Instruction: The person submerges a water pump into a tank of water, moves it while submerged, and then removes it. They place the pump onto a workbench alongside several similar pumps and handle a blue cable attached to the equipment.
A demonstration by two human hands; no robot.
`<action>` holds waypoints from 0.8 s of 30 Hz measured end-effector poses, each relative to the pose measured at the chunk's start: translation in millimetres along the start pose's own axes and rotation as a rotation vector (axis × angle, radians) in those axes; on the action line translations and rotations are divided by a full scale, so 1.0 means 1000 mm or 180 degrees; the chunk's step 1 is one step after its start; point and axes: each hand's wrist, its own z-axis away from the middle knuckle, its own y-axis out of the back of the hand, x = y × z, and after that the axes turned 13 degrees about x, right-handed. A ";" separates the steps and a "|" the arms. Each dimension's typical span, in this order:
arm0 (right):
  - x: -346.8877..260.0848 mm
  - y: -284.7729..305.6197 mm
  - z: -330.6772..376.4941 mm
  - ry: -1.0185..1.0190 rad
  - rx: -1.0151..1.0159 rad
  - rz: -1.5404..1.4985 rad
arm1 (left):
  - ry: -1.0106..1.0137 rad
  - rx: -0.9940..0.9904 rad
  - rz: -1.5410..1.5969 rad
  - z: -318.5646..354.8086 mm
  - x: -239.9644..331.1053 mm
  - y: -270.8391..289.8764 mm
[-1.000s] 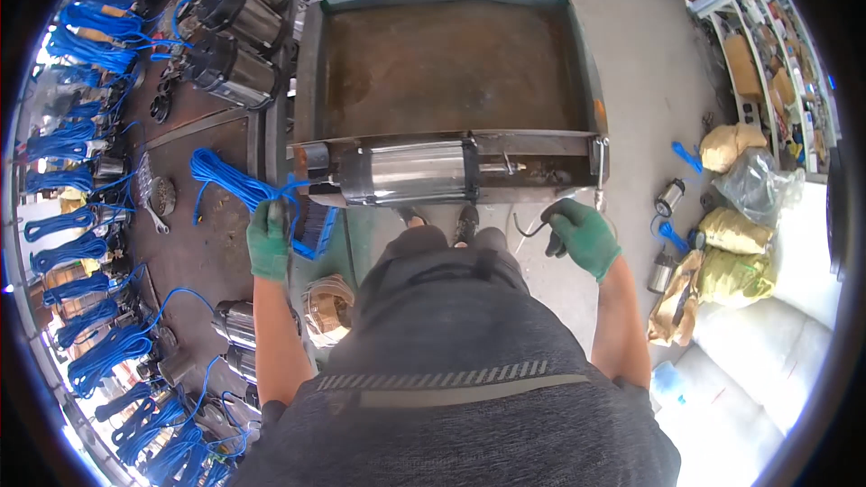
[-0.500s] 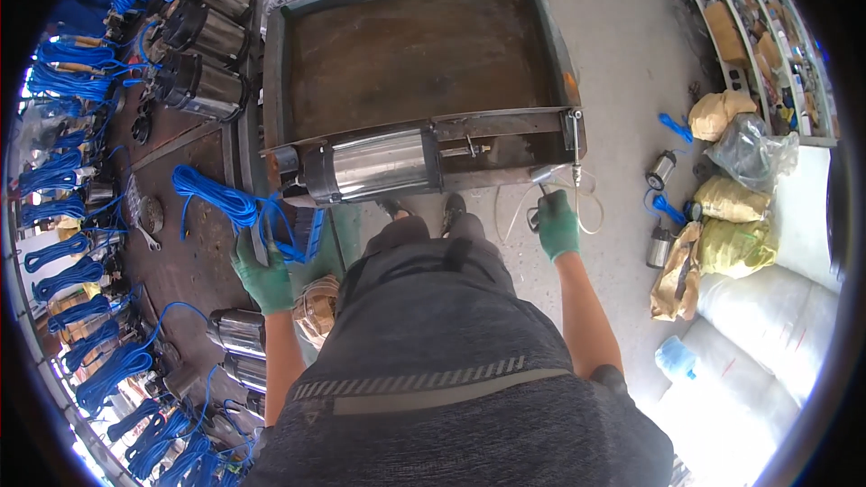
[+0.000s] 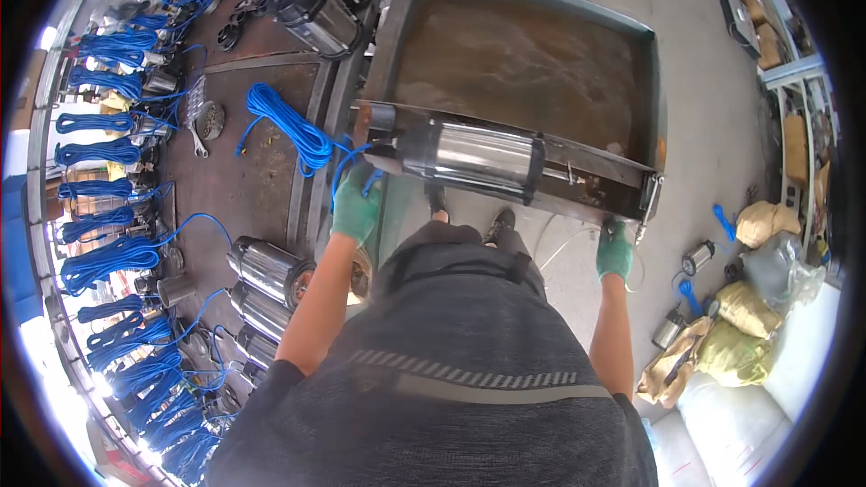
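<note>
A steel pump (image 3: 483,158) with black end caps lies along the front ledge of a metal water tank (image 3: 654,81). Its blue cable (image 3: 293,131) lies coiled on the bench to the left. My left hand (image 3: 354,207), in a green glove, is closed beside the pump's left end, next to a grey tapered piece (image 3: 385,159); what its fingers hold is hidden. My right hand (image 3: 615,252), also gloved in green, is closed at the ledge's front right, below a metal fitting (image 3: 649,194). A small dark thing shows at its fingertips, too hidden to name.
A brown bench (image 3: 234,158) on the left carries a wrench (image 3: 198,140), more steel pumps (image 3: 266,261) and several blue cable coils (image 3: 104,126). A thin clear hose (image 3: 552,243) hangs near my right hand. Sacks (image 3: 735,343) and small pumps (image 3: 667,329) lie on the floor at right.
The view has turned, shifting the tank rightward. My left hand has moved forward to the pump's left end, and my right hand up to the ledge. Ripples now show in the tank's water.
</note>
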 end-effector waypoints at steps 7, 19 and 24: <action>-0.089 0.035 0.010 0.0866 0.0488 -0.0713 | -0.0846 -0.0797 -0.0729 -0.080 -0.026 -0.014; -0.169 0.031 -0.044 0.2013 -0.0766 0.0842 | -0.1257 -0.2213 -0.0519 -0.131 -0.022 -0.044; -0.160 0.029 -0.067 0.2453 -0.0997 0.0587 | -0.1808 -0.2265 -0.0794 -0.125 -0.060 -0.047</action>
